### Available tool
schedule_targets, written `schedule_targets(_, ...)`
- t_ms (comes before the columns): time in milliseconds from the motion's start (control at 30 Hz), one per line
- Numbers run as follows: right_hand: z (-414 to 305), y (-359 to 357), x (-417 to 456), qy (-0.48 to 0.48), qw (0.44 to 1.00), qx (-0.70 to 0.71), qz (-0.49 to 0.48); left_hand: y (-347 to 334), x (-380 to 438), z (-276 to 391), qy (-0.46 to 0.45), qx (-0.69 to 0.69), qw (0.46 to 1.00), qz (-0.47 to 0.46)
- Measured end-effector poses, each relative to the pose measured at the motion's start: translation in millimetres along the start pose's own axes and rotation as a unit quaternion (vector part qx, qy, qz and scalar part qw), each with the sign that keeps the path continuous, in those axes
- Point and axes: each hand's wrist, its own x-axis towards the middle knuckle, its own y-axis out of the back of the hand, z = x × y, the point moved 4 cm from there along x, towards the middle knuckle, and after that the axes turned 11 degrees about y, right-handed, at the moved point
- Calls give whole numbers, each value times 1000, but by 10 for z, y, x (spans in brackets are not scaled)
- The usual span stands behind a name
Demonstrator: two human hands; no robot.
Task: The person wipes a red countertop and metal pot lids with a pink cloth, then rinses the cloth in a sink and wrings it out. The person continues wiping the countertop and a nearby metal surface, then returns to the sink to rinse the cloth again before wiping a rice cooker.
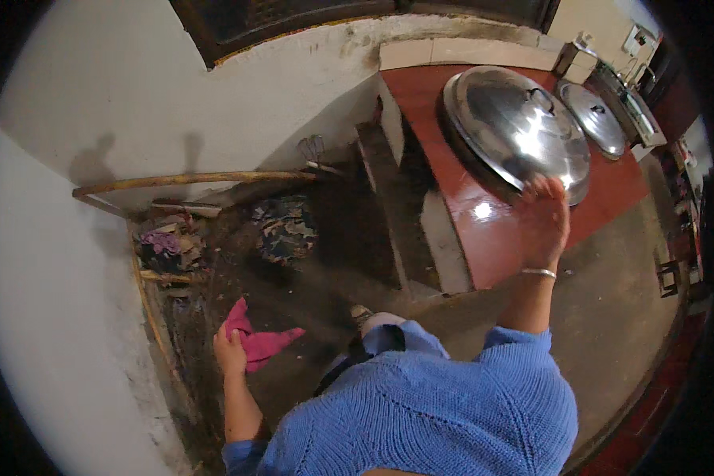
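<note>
My left hand (231,351) grips a pink cloth (262,345), whose ends hang loose over the dark floor by the wall. My right hand (544,223), with a silver bracelet (538,273) at its wrist, is stretched over a red-topped cooking counter (488,244). It overlaps the near rim of a large domed metal lid (506,119) in the picture. Motion blur hides how its fingers are held and whether they touch the lid. The lid has a dark handle (540,101) on top.
Farther along the counter lies a smaller metal lid (589,116), near a sink (636,113). Stepped masonry (381,160) flanks the counter. A wooden pole (196,177), a pile of scraps (169,241) and a camouflage-patterned item (285,232) are at the left. A small stool (667,278) stands right.
</note>
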Motion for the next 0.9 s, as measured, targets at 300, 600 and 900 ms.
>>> schedule_targets(300,651,-448,503,-3,934,-357,16,205,1193,-398,64,37,997,-36)
schedule_targets(600,238,426,-143,130,780,-535,297,-460,2842,1535,-233,31,967,-98)
schedule_targets(900,23,695,-694,74,675,-599,424,-1290,2878,4140,-485,-49,863,-132)
